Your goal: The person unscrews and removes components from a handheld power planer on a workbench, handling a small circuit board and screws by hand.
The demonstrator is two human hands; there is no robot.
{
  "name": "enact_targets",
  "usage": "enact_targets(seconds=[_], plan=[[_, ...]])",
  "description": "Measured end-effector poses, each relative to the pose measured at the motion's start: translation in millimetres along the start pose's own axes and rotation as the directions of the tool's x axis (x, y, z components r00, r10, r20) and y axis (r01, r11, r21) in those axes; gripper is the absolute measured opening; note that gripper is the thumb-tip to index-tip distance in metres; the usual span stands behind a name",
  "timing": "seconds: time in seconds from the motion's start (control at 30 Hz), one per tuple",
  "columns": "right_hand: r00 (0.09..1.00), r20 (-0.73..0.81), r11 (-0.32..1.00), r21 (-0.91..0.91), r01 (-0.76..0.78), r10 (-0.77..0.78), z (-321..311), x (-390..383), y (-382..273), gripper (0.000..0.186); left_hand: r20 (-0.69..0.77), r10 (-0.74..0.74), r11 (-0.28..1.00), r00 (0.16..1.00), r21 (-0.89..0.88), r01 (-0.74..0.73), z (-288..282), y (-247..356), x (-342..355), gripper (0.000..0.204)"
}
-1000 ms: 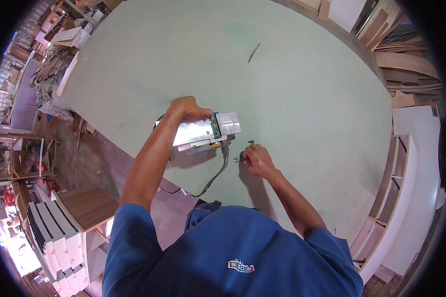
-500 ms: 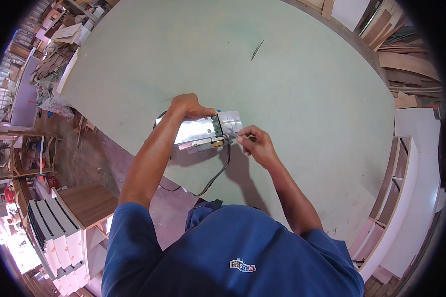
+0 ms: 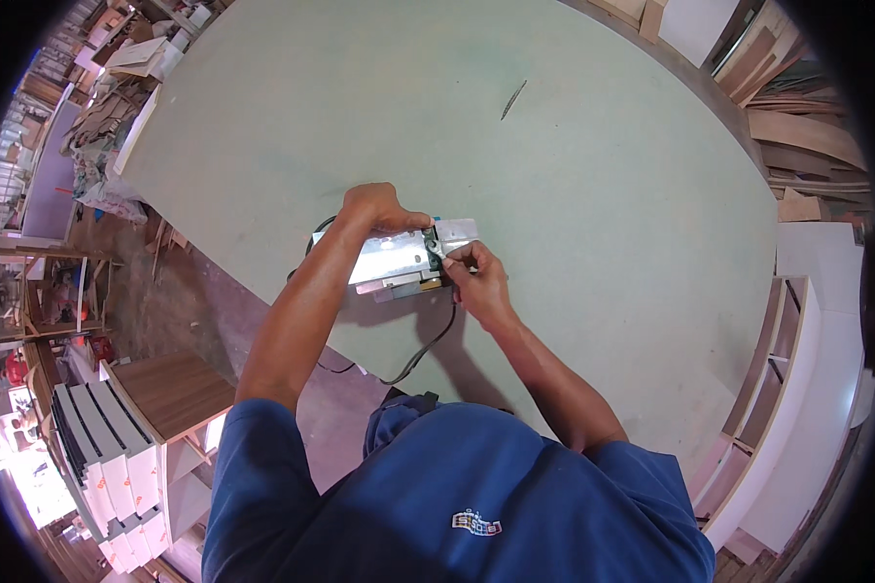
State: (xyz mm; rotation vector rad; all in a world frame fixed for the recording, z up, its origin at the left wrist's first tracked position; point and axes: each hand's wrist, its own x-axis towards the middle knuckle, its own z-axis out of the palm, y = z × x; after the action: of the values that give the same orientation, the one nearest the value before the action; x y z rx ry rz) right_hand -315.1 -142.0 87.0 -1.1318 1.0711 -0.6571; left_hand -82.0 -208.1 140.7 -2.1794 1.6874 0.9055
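Evidently, the work is partway through: you have the metal device (image 3: 384,260) steadied on the table (image 3: 642,243), its bright plate facing up, and the fine handling at its dark slotted section (image 3: 434,255) appears under way but unfinished. Nothing shows a part finally seated there, so the fitting or adjusting of that section seems to remain. Your left hand (image 3: 374,209) is clamped over the far edge of the metal device, thumb stretched toward the dark section. Your right hand (image 3: 482,287) is at the right end of the metal device, thumb and forefinger close together at the dark section; you cannot tell from this view whether they pinch a small piece. A dark cable (image 3: 428,350) curves from the near side of the metal device toward your body, and a thin dark strip (image 3: 514,99) lies well beyond it, to the right. Compared with the frame one second earlier, your right hand has risen from the table, just right of the metal device, to the device itself; your left hand keeps its hold, and the metal device stays nearly in place.
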Motion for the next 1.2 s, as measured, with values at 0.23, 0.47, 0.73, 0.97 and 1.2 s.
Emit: enact_targets(seconds=[0.23,0.47,0.73,0.97,1.2], plan=[[0.997,-0.076,0.995,-0.101,0.006,-0.014,0.4,7.5,8.7,0.013,0.018,0.005,1.0,1.0,0.008,-0.005,-1.7,3.5,1.6,0.093],[0.876,0.454,0.803,-0.456,0.383,-0.16,-52.8,74.7,-43.8,0.007,0.001,0.006,1.0,1.0,0.017,-0.006,1.1,-0.2,1.1,0.095],[0.651,0.637,0.355,-0.546,0.759,-0.412,-35.9,96.0,-117.6,0.007,0.047,-0.086,0.995,0.995,0.061,0.083,-3.9,5.1,-6.3,0.091],[0.986,0.015,0.892,-0.424,0.158,-0.168,-26.9,40.9,-4.0,0.014,0.04,0.017,1.0,0.999,-0.027,-0.016,-4.2,-4.7,3.6,0.087],[0.971,-0.186,0.95,-0.298,0.089,-0.15,9.2,16.4,-3.7,0.013,0.019,0.038,0.999,0.999,-0.008,-0.038,-0.1,-7.0,6.6,0.085]])
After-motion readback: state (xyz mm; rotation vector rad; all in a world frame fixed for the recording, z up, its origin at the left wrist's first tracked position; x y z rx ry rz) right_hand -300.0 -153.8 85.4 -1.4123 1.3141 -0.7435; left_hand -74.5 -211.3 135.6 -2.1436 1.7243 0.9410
